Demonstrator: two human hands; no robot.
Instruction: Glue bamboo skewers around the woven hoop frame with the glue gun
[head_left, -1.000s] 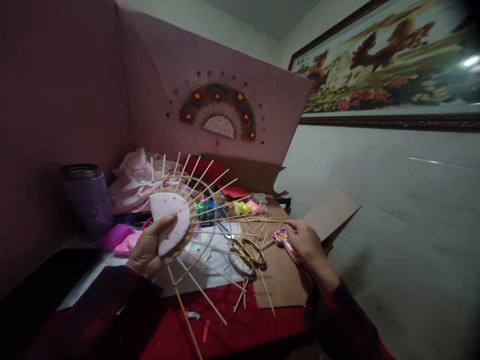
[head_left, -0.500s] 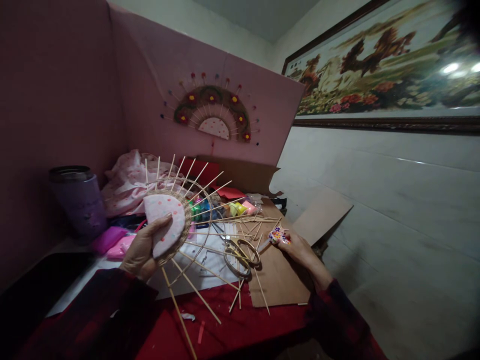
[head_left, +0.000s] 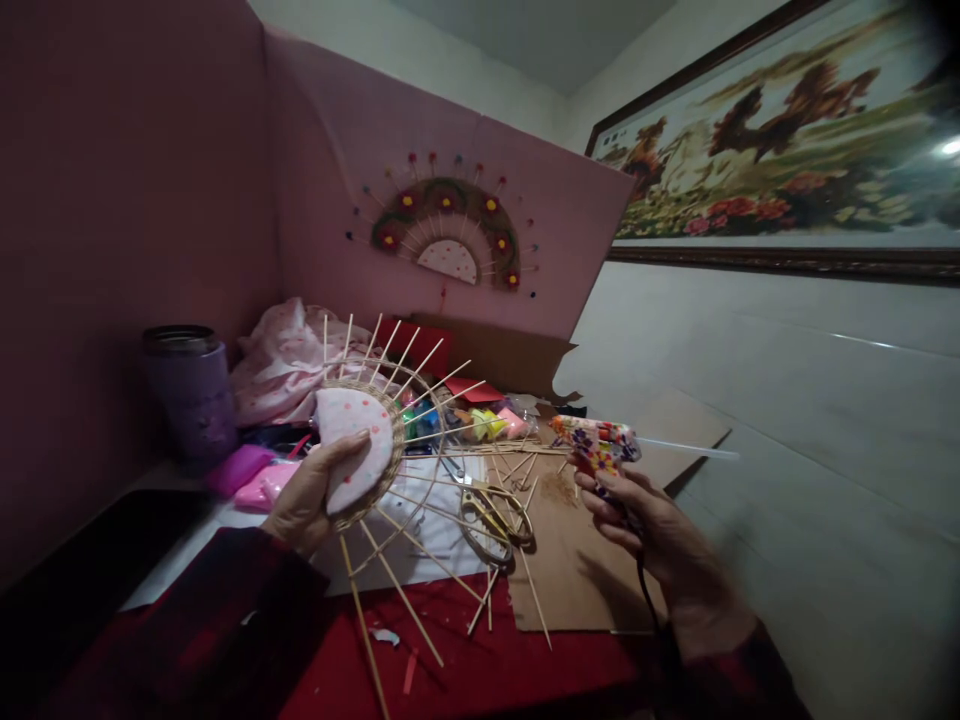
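My left hand [head_left: 319, 495] grips a half-round fan frame, thumb across its white padded centre [head_left: 358, 440] with red dots. Thin wooden sticks spread out from the centre, and a woven band and a thin ring cross them. In my right hand [head_left: 637, 520] is a flower-patterned hot glue gun [head_left: 600, 440], held by its handle with its nozzle toward the fan. A clear glue stick [head_left: 690, 450] juts from its rear, and a dark cord hangs below. Gold-handled scissors [head_left: 491, 515] lie between my hands, partly behind the stick tips.
Loose sticks [head_left: 536, 590] lie on a cardboard sheet [head_left: 577, 570] over the red tabletop [head_left: 450, 660]. A purple tumbler [head_left: 191, 395] and pink cloth [head_left: 281, 350] stand at the left. A finished fan [head_left: 446, 225] hangs on the pink panel behind.
My right hand has lifted the glue gun off the cardboard area and turned it, so its body and glue stick now show. The left hand keeps the fan; the view has shifted slightly.
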